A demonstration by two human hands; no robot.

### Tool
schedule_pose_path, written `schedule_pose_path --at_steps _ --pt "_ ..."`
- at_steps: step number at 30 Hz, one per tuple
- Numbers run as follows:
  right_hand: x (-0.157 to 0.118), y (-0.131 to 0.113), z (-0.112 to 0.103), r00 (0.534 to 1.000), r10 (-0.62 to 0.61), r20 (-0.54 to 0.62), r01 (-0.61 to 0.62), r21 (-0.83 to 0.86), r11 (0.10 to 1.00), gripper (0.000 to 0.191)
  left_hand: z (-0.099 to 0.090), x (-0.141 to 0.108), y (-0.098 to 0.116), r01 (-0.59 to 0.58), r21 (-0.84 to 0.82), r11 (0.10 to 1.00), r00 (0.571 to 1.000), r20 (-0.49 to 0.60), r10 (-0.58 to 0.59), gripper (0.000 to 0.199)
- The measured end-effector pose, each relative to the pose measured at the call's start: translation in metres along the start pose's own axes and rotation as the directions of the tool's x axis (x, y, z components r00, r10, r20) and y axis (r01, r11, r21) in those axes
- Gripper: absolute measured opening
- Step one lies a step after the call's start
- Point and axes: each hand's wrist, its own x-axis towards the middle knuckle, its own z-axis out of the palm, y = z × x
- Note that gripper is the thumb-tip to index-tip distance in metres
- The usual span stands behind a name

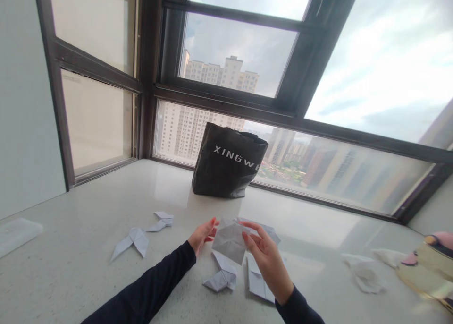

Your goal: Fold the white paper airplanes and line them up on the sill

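Note:
A creased sheet of white paper [230, 243] is raised above the pale counter, its fold lines showing. My right hand [264, 253] pinches its upper right side between thumb and fingers. At the sheet's left edge is my left hand [203, 236], thumb and fingers apart; whether the fingertips touch the paper is unclear. Just below lies a folded paper piece [222, 276]. A flat folded paper [259, 281] rests partly hidden under my right hand. Behind that hand, another grey-white paper [272, 233] shows in part.
Two folded paper shapes, a larger one [134, 241] and a smaller one [163, 221], lie left on the counter [88, 281]. A black bag [226, 173] stands by the window. Crumpled white tissue [366, 273] and a pink-and-yellow object [428, 267] are at right; a translucent item [19, 234] is far left.

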Motion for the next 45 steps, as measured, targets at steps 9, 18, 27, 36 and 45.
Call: schedule_pose_path --at_steps 9,18,27,36,45 --pt "-0.045 0.025 -0.056 0.811 -0.562 -0.162 0.264 -0.756 0.599 0.008 0.008 -0.011 0.009 -0.156 0.159 0.975 0.986 0.089 0.143 0.047" --pt "-0.056 0.029 -0.031 0.895 -0.418 0.158 0.32 -0.879 0.353 0.014 0.005 -0.013 0.011 -0.079 0.176 0.981 0.996 0.046 0.072 0.042" --pt "-0.058 0.028 -0.023 0.959 -0.137 0.247 0.283 -0.864 0.417 0.018 0.003 -0.011 0.008 -0.05 0.185 0.982 0.999 0.03 0.045 0.056" --pt "-0.055 0.031 -0.027 0.959 -0.147 0.243 0.284 -0.824 0.49 0.019 0.003 -0.011 0.008 -0.045 0.191 0.981 0.999 0.027 0.04 0.057" --pt "-0.047 0.003 -0.022 0.92 -0.337 0.198 0.346 -0.815 0.465 0.014 0.007 -0.008 0.005 -0.073 0.108 0.991 0.997 -0.003 0.074 0.043"
